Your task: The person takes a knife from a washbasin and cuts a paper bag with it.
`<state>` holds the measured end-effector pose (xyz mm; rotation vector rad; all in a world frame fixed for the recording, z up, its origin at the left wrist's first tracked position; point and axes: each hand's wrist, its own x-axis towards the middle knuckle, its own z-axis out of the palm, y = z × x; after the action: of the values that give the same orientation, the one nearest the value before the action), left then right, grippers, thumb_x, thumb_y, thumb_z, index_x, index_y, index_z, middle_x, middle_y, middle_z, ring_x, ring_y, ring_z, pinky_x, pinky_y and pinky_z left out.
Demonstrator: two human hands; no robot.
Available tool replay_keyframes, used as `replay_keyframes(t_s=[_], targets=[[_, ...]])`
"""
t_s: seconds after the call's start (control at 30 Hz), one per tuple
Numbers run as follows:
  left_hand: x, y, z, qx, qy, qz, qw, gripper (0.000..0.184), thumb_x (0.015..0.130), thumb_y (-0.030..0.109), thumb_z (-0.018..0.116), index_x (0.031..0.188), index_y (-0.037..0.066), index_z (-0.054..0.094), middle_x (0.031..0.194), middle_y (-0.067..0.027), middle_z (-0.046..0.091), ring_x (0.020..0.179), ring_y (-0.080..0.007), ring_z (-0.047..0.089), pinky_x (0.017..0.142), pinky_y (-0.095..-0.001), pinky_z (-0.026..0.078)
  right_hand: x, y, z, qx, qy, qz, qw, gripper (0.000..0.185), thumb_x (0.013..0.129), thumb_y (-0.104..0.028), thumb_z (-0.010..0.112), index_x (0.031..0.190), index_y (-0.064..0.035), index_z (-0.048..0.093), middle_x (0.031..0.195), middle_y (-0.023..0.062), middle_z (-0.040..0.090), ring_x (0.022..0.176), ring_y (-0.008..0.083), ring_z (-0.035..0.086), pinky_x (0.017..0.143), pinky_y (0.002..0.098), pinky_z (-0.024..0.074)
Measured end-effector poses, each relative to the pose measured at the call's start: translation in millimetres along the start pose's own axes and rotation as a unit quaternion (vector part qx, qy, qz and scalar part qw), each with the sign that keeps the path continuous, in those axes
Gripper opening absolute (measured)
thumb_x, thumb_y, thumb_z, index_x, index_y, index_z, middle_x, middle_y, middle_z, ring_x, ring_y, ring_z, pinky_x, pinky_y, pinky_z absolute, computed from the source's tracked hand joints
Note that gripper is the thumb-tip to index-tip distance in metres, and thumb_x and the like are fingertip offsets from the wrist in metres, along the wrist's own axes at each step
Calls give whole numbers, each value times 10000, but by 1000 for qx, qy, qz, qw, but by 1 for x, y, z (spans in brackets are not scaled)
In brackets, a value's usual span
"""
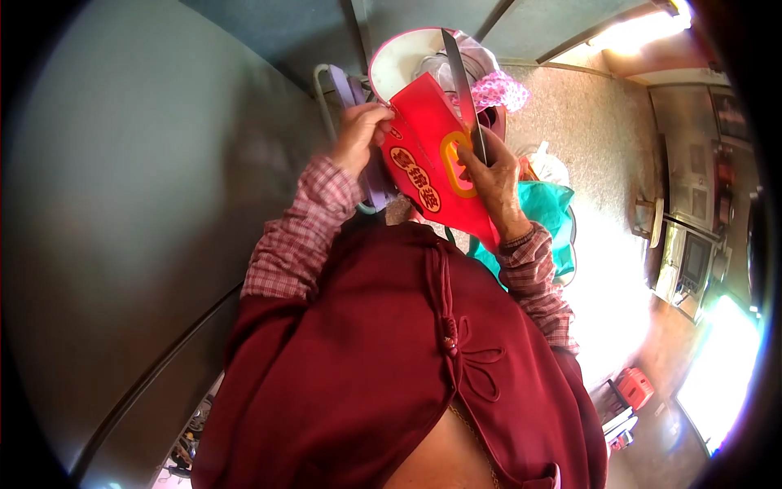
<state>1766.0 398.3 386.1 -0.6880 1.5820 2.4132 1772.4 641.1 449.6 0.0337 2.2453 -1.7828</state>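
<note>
A red package (432, 155) with yellow-edged lettering and a yellow ring hangs between my hands. My left hand (364, 134) pinches its upper left edge. My right hand (494, 177) grips a long knife (462, 85), blade pointing up and away, and rests against the package's right side. Most of the knife's handle is hidden by my fingers. Behind the package stands a white tub with a pink rim (399, 61), holding crumpled pale cloth or plastic and a pink patterned cloth (499, 90).
A purple stool or chair (346, 88) with a pale metal frame is beside my left hand. A teal bag (547, 216) lies beyond my right wrist. The grey wall (163, 179) rises at the left. A red crate (634, 388) is at the lower right.
</note>
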Motion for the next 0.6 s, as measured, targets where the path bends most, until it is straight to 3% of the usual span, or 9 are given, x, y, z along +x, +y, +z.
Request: replay_keyframes(t_s=[0.03,0.27,0.4,0.6], targets=[[-4,1,-5,-40,-32,-3,999,122,854,120,638,795,20,674,669,-29,620,544,-85,528,506,-214,400,0,0,0,0,2,-2,1000,415,836,-110,694,1228,-17,592,749,21,628,591,73,581,543,236,485],[-15,12,14,100,20,-22,995,143,864,162,656,850,24,692,688,-19,631,553,-84,541,529,-208,422,0,-4,-2,-16,-9,7,1000,415,837,-115,697,1228,-21,594,743,21,623,591,73,576,545,234,483],[12,7,21,152,82,-23,985,155,806,186,697,780,33,686,638,-24,615,498,-98,518,468,-236,402,-1,-4,0,-17,-8,-10,1000,414,840,-122,699,1227,-22,592,735,21,614,591,74,575,542,236,479],[24,26,25,211,94,-83,969,181,759,173,693,658,29,651,602,-44,588,456,-122,479,434,-263,371,-3,-5,0,-19,-7,-4,1000,412,842,-124,692,1226,-13,589,737,24,612,597,76,575,544,238,477]])
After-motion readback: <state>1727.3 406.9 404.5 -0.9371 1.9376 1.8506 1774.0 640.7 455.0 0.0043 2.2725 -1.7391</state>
